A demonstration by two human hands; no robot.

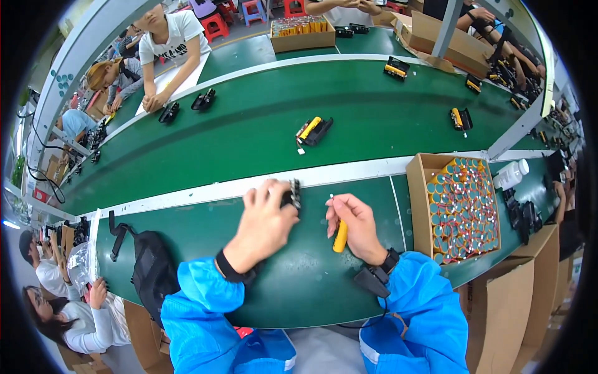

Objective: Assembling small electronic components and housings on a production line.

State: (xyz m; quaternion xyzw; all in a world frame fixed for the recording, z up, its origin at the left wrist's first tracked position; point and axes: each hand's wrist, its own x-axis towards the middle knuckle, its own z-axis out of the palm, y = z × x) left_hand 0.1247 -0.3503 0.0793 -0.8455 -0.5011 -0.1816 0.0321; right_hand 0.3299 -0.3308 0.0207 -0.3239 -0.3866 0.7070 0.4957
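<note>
My left hand (268,215) is closed over a small black housing (294,194) near the white rail, and its fingers hide most of that piece. A yellow cylindrical battery (340,237) hangs under the curled fingers of my right hand (356,225). Between that hand's thumb and forefinger a small white connector (332,196) is pinched. The two hands are apart, both over the green bench (305,280). Ahead on the green conveyor belt (249,137) lies another black housing (316,131) with a yellow battery in it.
To the right stands a cardboard box (422,212) packed with upright wired batteries, with a white bottle (512,174) beyond it. A black bag (152,265) lies at left. More black housings (204,100) sit on the belt. Several people work around; a metal post (517,131) rises at right.
</note>
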